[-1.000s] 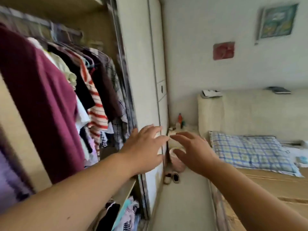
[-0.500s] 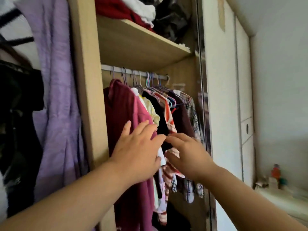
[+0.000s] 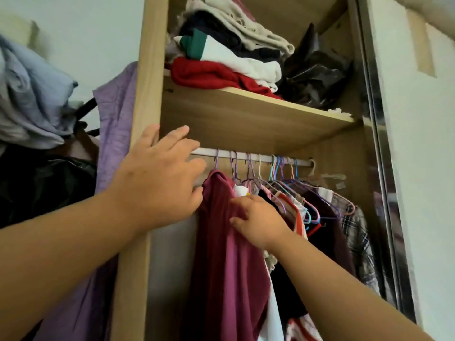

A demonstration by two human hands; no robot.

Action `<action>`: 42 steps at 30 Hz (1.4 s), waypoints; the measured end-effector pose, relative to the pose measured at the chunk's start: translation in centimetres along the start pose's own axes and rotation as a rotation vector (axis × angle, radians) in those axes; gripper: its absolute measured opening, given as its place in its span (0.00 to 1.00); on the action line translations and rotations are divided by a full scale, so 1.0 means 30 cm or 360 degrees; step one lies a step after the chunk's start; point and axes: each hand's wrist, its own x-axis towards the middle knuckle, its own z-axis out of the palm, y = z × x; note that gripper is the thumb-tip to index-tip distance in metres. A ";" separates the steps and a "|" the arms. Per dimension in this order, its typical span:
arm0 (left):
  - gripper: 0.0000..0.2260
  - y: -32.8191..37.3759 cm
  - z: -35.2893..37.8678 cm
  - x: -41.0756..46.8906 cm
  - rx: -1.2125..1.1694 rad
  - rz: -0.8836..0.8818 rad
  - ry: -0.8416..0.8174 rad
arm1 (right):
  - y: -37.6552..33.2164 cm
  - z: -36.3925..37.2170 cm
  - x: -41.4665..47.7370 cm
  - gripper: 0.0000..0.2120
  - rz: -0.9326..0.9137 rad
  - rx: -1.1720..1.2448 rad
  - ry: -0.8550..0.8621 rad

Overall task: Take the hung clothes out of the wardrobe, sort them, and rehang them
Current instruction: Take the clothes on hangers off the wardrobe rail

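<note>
Head view: wardrobe (image 3: 145,70) open, hung clothes (image 3: 322,200) on the rail (image 3: 248,157).
Beside the maroon shirt (image 3: 221,254), leftmost there, the left hand (image 3: 160,175) spreads its fingers; the right hand (image 3: 258,222) seemingly pinches its shoulder fabric.

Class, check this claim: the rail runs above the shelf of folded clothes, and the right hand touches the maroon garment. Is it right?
No. The head view shows the rail running below the shelf of folded clothes, not above it. The right hand does touch the maroon garment.
</note>
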 end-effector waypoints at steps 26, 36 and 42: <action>0.17 0.008 0.008 0.011 0.0186 -0.0054 -0.0078 | 0.003 0.011 0.338 0.12 0.0440 -0.0008 0.0366; 0.18 0.015 -0.007 0.011 0.0190 -0.0017 -0.0113 | 0.084 -0.162 0.100 0.09 0.0260 -0.0259 0.0556; 0.24 0.061 0.006 -0.007 0.0044 0.0039 -0.0032 | 0.148 -0.293 -0.141 0.09 0.0265 -0.0070 0.0557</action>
